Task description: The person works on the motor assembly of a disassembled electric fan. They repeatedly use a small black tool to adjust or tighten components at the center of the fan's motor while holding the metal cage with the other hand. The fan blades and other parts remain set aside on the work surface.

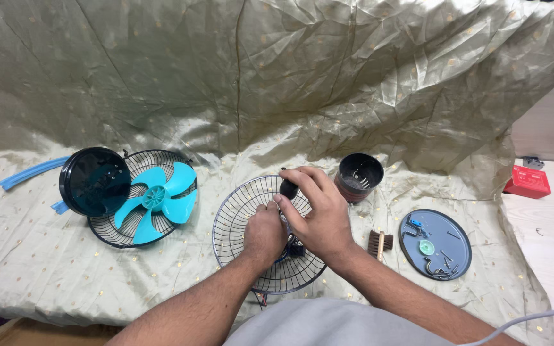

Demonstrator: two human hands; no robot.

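A round black wire fan grille (238,211) lies flat on the cloth in front of me. My left hand (263,232) rests over its middle, fingers curled on a part there that I cannot make out. My right hand (312,208) is closed around the black handle of a tool, probably a screwdriver (288,188), held upright above the grille's centre. A small dark part with red and black wires (295,250) shows under my hands.
To the left, a second wire grille (107,234) holds a turquoise fan blade (156,200), with a black round cover (94,181) leaning on it. A black motor housing (358,176), a small brush (379,242), a grey dish of screws (436,245) and a red box (527,182) sit right.
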